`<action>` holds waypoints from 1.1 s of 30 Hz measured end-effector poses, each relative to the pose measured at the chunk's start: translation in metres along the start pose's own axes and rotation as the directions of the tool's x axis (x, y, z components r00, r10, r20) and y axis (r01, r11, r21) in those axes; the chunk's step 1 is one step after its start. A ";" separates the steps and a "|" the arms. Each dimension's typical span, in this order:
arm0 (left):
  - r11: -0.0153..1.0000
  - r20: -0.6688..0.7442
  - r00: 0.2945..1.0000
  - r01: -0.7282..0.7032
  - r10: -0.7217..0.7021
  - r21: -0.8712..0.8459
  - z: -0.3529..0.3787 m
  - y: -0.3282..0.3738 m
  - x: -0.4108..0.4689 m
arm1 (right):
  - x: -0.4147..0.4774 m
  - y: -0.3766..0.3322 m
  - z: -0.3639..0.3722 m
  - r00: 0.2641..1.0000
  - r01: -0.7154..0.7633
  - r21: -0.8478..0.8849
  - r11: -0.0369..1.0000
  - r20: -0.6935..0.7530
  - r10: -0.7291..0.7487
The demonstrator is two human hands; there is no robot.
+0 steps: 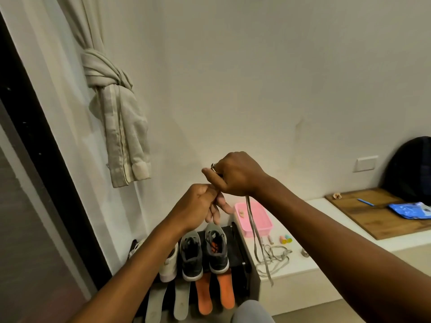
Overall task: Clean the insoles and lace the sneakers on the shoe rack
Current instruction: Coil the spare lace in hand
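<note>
Shoelace [253, 220], grey, flat, woven
- Location: hangs in two strands from under the right hand [235, 176], above the white worktop [303, 264]. The lower run reaches a loose lace heap [277, 252] on that worktop. I cannot tell whether the heap is the same lace or a second one.
- Right grip: fingers curled closed round the lace, which comes out below the heel of the hand.
- Left hand [200, 203]: fingers bent and touching the right hand's fingers. Its grip cannot be told, because anything pinched there is hidden.
- Handling: judged very light, limp and easily tangled, with no stiffness except probably at the tips. Best held close to a tip, where it can be steered through an eyelet.
- Grey sneakers [217, 250]: a pair, toes up on the black shoe rack [235, 248], directly below the hands. The right one looks unlaced.
- White sneaker [169, 264]: just beside the grey pair.
- Orange insoles [225, 290] and grey insoles [182, 299]: lying flat in front of the shoes. Judged thin, flexible and light.
- Pink basket [256, 217]: on the worktop, behind the hanging lace.
</note>
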State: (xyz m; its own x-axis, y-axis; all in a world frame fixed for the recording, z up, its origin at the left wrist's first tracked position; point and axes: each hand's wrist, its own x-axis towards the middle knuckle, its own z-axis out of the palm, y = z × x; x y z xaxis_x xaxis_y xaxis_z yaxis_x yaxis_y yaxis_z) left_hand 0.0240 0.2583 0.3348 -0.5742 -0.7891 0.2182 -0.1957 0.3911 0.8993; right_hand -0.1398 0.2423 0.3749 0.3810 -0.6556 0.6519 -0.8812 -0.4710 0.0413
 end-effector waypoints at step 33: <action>0.983 -0.384 0.923 0.045 0.026 0.176 0.004 -0.010 0.004 | 0.000 -0.011 0.012 0.996 0.038 -0.003 0.999 -0.082 -0.038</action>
State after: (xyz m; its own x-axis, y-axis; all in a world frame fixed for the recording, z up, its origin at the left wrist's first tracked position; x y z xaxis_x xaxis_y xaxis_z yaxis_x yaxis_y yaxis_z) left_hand 0.0199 0.2532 0.3254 -0.2296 -0.8999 0.3707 -0.3580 0.4322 0.8277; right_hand -0.1267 0.2404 0.3649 0.3904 -0.5865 0.7097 -0.8669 -0.4938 0.0689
